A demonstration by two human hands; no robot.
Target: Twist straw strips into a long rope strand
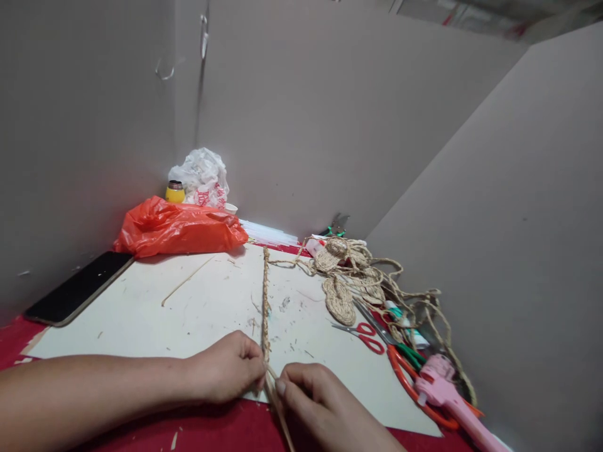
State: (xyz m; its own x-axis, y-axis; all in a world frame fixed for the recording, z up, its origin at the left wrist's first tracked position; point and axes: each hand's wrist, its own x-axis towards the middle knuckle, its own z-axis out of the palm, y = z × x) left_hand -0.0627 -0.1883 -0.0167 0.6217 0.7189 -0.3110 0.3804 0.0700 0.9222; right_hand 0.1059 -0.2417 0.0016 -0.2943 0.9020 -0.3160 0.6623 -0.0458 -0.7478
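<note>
A braided straw cord (266,295) runs straight up the middle of the white board (155,314). At its near end, loose straw strands (281,417) hang down past the board's front edge. My left hand (230,367) is closed at the left of the braid's lower end, pinching a strand there. Just to the right, my right hand (320,402) pinches another of the strands between thumb and fingers. The fingertips of both hands nearly meet at the point where the braid splits into strands.
Coiled braid pieces (340,301) and cord lie at the right. Nearby are small red-handled scissors (370,339), larger orange-handled scissors (400,370) and a pink glue gun (445,392). An orange plastic bag (179,229), a phone (80,289) and white sticks (268,232) sit farther back.
</note>
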